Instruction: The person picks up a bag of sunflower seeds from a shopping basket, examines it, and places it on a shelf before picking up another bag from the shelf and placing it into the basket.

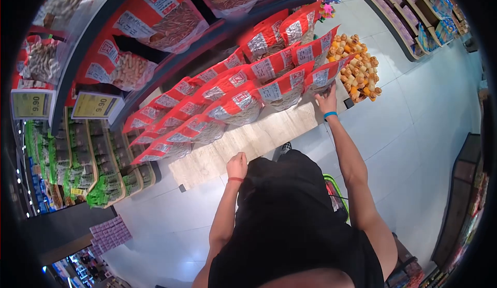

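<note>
My right hand (326,100) reaches to the lower part of a red-topped clear bag (322,78) at the right end of the rows, with its fingertips against the bag. My left hand (237,166), curled into a fist, hangs near the front edge of the pale wooden board (207,159); nothing shows in it. Several similar bags stand in rows on the board, such as one at the middle (283,92), each with a white label. A blue band is on my right wrist and a red one on my left.
Behind stands a dark shelf (228,31) with more red bags and yellow price tags (98,105). A pile of orange and tan items (359,68) is right of the board. Green packages (106,184) are at left. A green-rimmed basket (337,195) is beside my body.
</note>
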Demonstrator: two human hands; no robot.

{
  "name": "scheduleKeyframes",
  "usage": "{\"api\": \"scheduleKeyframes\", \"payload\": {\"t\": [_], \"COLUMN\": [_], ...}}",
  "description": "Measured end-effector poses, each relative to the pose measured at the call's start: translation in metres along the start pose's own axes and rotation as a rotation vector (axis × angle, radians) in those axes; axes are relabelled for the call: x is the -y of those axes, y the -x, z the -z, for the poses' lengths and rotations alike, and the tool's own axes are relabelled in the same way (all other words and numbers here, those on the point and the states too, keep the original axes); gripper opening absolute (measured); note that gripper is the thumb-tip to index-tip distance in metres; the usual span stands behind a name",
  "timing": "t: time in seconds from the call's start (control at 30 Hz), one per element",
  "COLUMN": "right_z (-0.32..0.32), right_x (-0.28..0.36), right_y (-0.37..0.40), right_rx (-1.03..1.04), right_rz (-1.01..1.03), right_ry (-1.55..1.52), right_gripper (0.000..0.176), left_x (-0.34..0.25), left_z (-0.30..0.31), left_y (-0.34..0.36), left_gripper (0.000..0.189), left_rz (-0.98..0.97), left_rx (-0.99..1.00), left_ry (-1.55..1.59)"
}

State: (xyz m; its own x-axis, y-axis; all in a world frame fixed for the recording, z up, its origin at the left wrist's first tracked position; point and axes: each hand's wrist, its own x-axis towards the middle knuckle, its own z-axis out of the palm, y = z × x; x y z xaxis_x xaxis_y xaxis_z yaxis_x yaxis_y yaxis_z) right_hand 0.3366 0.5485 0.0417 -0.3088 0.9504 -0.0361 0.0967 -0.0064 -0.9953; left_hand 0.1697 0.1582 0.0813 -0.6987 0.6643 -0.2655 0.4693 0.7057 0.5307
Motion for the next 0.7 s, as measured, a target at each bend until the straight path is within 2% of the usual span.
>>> {"api": "scheduleKeyframes", "payload": {"t": [0.07, 0.13, 0.2, 0.33, 0.37, 0.4, 0.43, 0.47, 0.53, 0.6, 0.67, 0.7], "right_z": [0.001, 0.000, 0.002, 0.003, 0.004, 0.002, 0.002, 0.008, 0.011, 0.016, 0.034, 0.049], "right_x": [0.004, 0.007, -0.002, -0.015, -0.015, -0.023, -0.037, -0.046, -0.022, -0.018, -0.058, -0.099], "right_y": [0.004, 0.008, 0.008, 0.009, 0.012, 0.013, 0.016, 0.032, 0.085, 0.154, 0.239, 0.292], "right_rx": [-0.024, -0.015, -0.011, -0.007, -0.027, -0.049, -0.080, -0.118, -0.173, -0.258, -0.297, -0.306], "right_rz": [0.007, -0.001, -0.030, -0.017, -0.037, -0.047, 0.007, 0.052, 0.066, 0.028, -0.238, -0.304], "right_ry": [0.205, 0.203, 0.112, 0.169, 0.254, 0.265, 0.327, 0.396, 0.355, 0.157, 0.120, 0.278], "right_gripper": [0.099, 0.095, 0.094, 0.089, 0.081, 0.081, 0.071, 0.062, 0.038, 0.025, 0.020, 0.024], "left_x": [0.009, 0.016, 0.024, 0.040, 0.044, 0.047, 0.052, 0.057, 0.066, 0.076, 0.085, 0.093], "left_z": [0.002, 0.005, 0.005, 0.007, 0.008, 0.008, 0.008, 0.009, 0.009, 0.011, 0.014, 0.015], "left_y": [0.012, 0.020, 0.023, 0.024, 0.023, 0.021, 0.021, 0.019, 0.021, 0.018, 0.019, 0.017], "left_gripper": [0.016, 0.016, 0.020, 0.030, 0.031, 0.033, 0.039, 0.039, 0.045, 0.050, 0.054, 0.058], "left_rz": [-0.198, -0.205, -0.310, -0.300, -0.315, -0.339, -0.341, -0.372, -0.424, -0.501, -0.545, -0.582], "left_rx": [-0.272, -0.236, -0.319, -0.260, -0.259, -0.255, -0.202, -0.165, -0.163, -0.077, -0.059, -0.030], "left_ry": [-0.032, -0.015, -0.107, -0.198, -0.245, -0.290, -0.276, -0.265, -0.345, -0.343, -0.419, -0.425]}}
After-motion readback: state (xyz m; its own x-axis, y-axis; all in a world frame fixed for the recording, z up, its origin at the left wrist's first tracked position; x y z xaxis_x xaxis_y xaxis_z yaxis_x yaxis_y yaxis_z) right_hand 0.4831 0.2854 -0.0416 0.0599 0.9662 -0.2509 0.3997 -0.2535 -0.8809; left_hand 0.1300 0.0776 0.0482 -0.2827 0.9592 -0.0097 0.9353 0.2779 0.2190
